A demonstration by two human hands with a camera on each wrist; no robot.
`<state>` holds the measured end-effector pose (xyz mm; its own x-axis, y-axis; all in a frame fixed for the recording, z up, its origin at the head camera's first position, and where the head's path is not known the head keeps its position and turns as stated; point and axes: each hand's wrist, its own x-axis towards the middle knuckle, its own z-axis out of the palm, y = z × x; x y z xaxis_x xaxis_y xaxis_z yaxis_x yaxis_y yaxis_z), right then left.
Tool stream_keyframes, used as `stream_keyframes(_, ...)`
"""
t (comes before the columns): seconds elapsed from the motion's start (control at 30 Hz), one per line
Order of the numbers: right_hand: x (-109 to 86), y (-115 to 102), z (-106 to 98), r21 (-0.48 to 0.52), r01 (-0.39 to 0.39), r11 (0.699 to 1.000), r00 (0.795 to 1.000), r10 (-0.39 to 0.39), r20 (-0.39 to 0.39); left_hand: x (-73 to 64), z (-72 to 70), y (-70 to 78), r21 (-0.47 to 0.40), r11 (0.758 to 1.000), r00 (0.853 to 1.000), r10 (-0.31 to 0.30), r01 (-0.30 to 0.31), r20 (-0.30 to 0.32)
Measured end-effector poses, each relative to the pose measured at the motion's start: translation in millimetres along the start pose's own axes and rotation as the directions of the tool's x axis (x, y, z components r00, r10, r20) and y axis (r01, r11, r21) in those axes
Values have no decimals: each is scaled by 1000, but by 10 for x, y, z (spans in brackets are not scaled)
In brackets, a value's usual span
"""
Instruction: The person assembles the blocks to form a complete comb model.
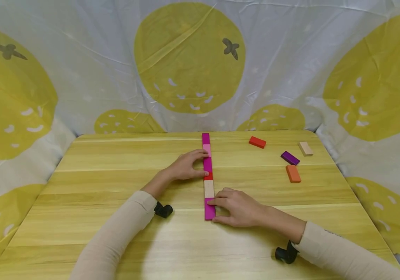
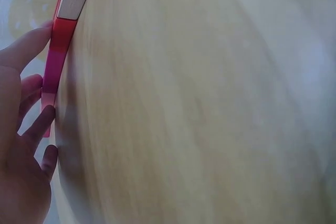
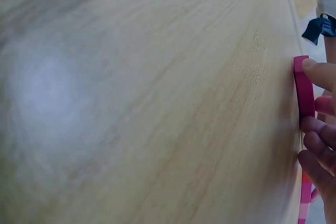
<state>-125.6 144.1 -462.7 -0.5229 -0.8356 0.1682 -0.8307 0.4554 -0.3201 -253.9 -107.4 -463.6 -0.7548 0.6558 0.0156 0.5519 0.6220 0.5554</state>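
A straight row of flat blocks runs away across the table: a near magenta block (image 1: 209, 213), a plain wood block (image 1: 208, 189), a red block (image 1: 210, 176), a middle magenta block (image 1: 207, 163), a pink block (image 1: 207, 147) and a far magenta block (image 1: 205, 138). My left hand (image 1: 185, 165) rests along the row's left side, thumb at the red block and fingertips at the pink one, fingers fairly straight. From the right, my right hand (image 1: 242, 208) pinches the near magenta block, its thumb at the near end and a fingertip on top.
Loose blocks lie to the right: a red one (image 1: 257, 142), a purple one (image 1: 290, 158), an orange one (image 1: 293, 174) and a pale wood one (image 1: 305, 149). Behind the wooden table (image 1: 91, 202) hangs a curtain (image 1: 98, 77) with yellow fruit shapes.
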Motion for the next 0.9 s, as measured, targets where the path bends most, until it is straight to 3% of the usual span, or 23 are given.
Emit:
stream_keyframes(0.23,4,25,-38,10,4,1000,1000,-4,1,8,-6,-18,-28,999,1000,16,-16,-7)
stream_keyframes(0.4,-6,183,-188,19,-18,1000,1000,19,-23,36,-52,-52,-110,993,998,41,-45,-37)
stream_keyframes(0.6,-28,693,-490,138,-153,979,985,163,-62,144,-147,-129,-157,988,994,-27,10,-107)
stream_keyframes(0.73,-62,1082,-649,177,-232,957,961,253,-109,227,-198,-187,-193,979,986,-96,68,-139)
stream_keyframes(0.9,-115,1464,-803,186,-335,924,921,362,-143,352,-216,-260,-252,963,973,-146,98,-180)
